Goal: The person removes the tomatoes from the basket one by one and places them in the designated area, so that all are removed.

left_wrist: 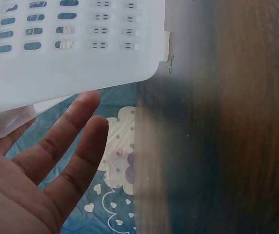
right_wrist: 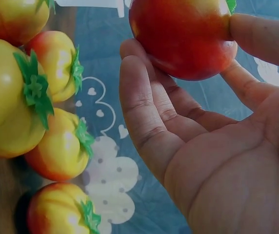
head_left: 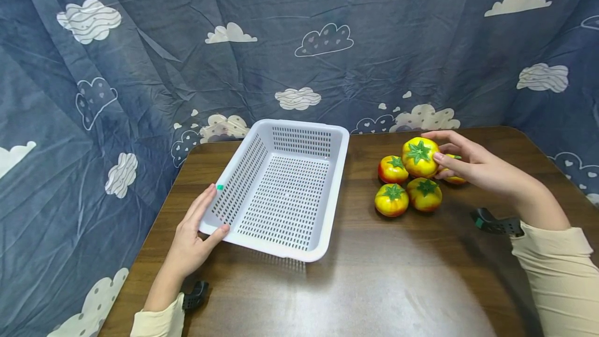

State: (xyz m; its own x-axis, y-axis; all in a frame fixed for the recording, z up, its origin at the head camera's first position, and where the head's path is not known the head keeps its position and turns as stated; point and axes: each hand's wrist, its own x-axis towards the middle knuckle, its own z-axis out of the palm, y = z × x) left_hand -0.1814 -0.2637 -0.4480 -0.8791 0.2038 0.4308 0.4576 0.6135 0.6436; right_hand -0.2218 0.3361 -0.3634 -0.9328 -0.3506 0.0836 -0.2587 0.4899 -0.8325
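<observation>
A white perforated plastic basket [head_left: 334,191] stands on the table, its inside bare. My left hand [head_left: 194,238] holds its near left corner, thumb on the near rim and fingers along the left side; two fingers [left_wrist: 83,156] extend free below the rim in the left wrist view. Over on the right, my right hand [head_left: 472,163] grips a yellow-and-red tomato [head_left: 418,157] with a green star-shaped calyx, fingertips and thumb on its side. It is raised above other tomatoes: one at the left [head_left: 392,170], two nearer [head_left: 391,202] [head_left: 425,195], and another [head_left: 454,176] partly hidden behind my fingers.
The brown wooden table [head_left: 374,285] reaches back to a blue cloth [head_left: 262,77] printed with clouds. A small green mark [head_left: 220,187] shows on the basket's left rim. Black straps [head_left: 496,222] sit at both wrists.
</observation>
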